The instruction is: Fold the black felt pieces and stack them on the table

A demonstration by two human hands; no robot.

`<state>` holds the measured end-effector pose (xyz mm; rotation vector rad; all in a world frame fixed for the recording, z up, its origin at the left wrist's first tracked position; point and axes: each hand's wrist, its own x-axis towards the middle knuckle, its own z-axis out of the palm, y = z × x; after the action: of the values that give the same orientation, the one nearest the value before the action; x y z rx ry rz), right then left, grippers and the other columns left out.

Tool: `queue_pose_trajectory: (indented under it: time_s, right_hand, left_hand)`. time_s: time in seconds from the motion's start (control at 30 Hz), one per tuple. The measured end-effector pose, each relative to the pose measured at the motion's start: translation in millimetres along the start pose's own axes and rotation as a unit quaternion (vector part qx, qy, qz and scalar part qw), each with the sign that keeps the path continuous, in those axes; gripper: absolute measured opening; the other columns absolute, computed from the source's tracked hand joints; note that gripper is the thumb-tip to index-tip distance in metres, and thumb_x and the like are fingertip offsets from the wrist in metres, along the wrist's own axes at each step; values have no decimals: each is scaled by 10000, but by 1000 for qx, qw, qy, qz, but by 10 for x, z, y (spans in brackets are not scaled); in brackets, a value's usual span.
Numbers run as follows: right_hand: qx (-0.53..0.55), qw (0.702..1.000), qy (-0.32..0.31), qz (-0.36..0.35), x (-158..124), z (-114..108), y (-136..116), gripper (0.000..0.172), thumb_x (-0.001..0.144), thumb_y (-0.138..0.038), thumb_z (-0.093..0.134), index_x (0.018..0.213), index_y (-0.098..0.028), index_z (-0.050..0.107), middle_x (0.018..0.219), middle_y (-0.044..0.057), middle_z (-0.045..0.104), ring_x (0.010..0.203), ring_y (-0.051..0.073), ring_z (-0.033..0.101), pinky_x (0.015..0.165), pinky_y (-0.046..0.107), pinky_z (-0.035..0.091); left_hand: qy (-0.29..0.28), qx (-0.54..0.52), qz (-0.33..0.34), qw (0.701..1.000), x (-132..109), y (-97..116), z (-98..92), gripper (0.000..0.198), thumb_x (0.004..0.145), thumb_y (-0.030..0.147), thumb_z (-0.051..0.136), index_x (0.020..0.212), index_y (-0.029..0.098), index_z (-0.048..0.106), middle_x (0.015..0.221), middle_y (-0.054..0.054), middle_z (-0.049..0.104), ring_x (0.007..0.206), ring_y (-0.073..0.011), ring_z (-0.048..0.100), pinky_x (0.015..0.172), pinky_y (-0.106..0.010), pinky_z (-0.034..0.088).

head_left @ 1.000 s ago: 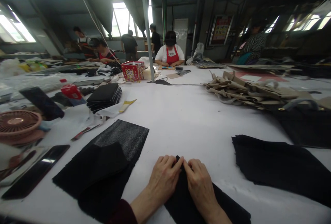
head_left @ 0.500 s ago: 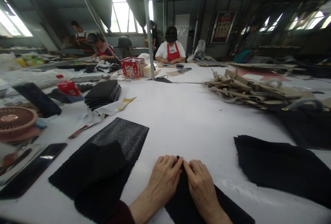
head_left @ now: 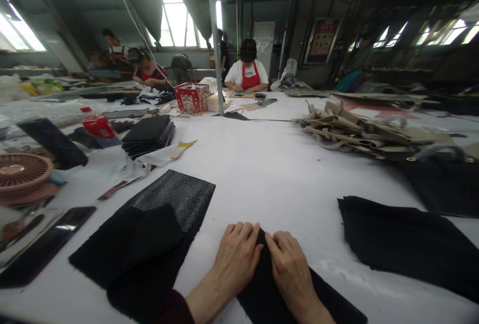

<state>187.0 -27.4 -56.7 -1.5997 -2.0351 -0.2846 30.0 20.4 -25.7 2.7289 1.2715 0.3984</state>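
A black fabric piece [head_left: 262, 294] lies on the white table between and beneath my hands, its narrow far end at my fingertips. My left hand [head_left: 238, 255] has its fingers curled together on the left edge of that end, with the thumb against the cloth. My right hand [head_left: 291, 266] pinches the right edge, its index finger stretched toward the tip. What the undersides of my fingers do is hidden. To the left are more black fabric pieces [head_left: 130, 249], one folded over a speckled grey-black one. Another black fabric stack [head_left: 404, 239] rests to the right.
A phone [head_left: 48, 244] and a pink fan [head_left: 24, 177] sit at the left. Beyond them are a folded black stack [head_left: 147, 134] and a red patterned box [head_left: 191, 98]. Beige pieces [head_left: 366, 129] pile up at the right. A co-worker [head_left: 247, 72] sits across, behind a pole [head_left: 215, 40].
My left hand's index finger has drawn back slightly to the left, leaving a wider gap between the hands, where more of the fabric's end shows. My right hand stays nearly in place.
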Motion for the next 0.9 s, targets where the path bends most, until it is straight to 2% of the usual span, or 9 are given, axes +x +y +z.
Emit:
queue_pose_trajectory:
  time_s: [0.1, 0.2, 0.3, 0.4, 0.53, 0.67, 0.9]
  right_hand:
    - [-6, 1000, 0, -1, -4, 8, 7, 295, 933, -64, 392, 1126, -145, 601, 881, 81, 537, 825, 219, 491, 747, 359, 434]
    - [-8, 1000, -4, 0, 19, 27, -3, 285, 924, -47, 410, 1115, -133, 605, 880, 76, 534, 826, 215, 491, 758, 351, 429]
    - [-8, 1000, -17, 8, 91, 62, -38, 279, 909, -36, 437, 1097, -140, 616, 874, 66, 534, 818, 210, 487, 756, 339, 424]
    - [-11, 999, -20, 23, 196, 105, -74, 278, 893, -33, 466, 1079, -160, 630, 878, 62, 540, 828, 209, 488, 755, 327, 413]
    - [21, 999, -17, 45, 301, 148, -75, 264, 900, -42, 468, 1044, -183, 640, 876, 55, 544, 846, 199, 496, 755, 305, 402]
    - [47, 997, -10, 58, 300, 157, -32, 258, 917, -47, 444, 996, -187, 646, 850, 46, 533, 830, 187, 498, 761, 295, 400]
    - [50, 998, 0, 48, 169, 118, 26, 298, 922, -35, 414, 1058, -179, 638, 856, 49, 526, 826, 188, 493, 766, 302, 404]
  left_hand:
    - [22, -1, -13, 1000, 7, -33, -68, 440, 938, 279, 525, 1364, 188, 462, 1232, -97, 571, 1063, -257, 521, 942, -430, 398]
    - [37, -10, 12, 999, 16, -50, -143, 494, 946, 197, 477, 1431, 228, 387, 1348, -76, 539, 1161, -243, 497, 1007, -423, 356]
    - [10, 9, 45, 999, 49, -92, -161, 503, 929, 119, 437, 1419, 224, 405, 1288, -66, 599, 1201, -236, 499, 1035, -426, 337]
    - [-13, 47, 77, 996, 123, -208, -150, 449, 922, 113, 442, 1362, 198, 474, 1263, -71, 623, 1289, -238, 458, 1086, -431, 304]
    - [-21, 92, 143, 985, 238, -387, -181, 429, 925, 137, 452, 1349, 197, 490, 1284, -55, 613, 1409, -230, 328, 1183, -441, 158]
    - [-23, 108, 149, 983, 286, -434, -223, 432, 911, 118, 452, 1331, 205, 504, 1263, -41, 615, 1401, -225, 339, 1204, -442, 87]
    - [-22, 111, 143, 983, 266, -338, -248, 448, 867, 79, 459, 1298, 186, 516, 1243, -58, 585, 1322, -207, 412, 1206, -408, 100]
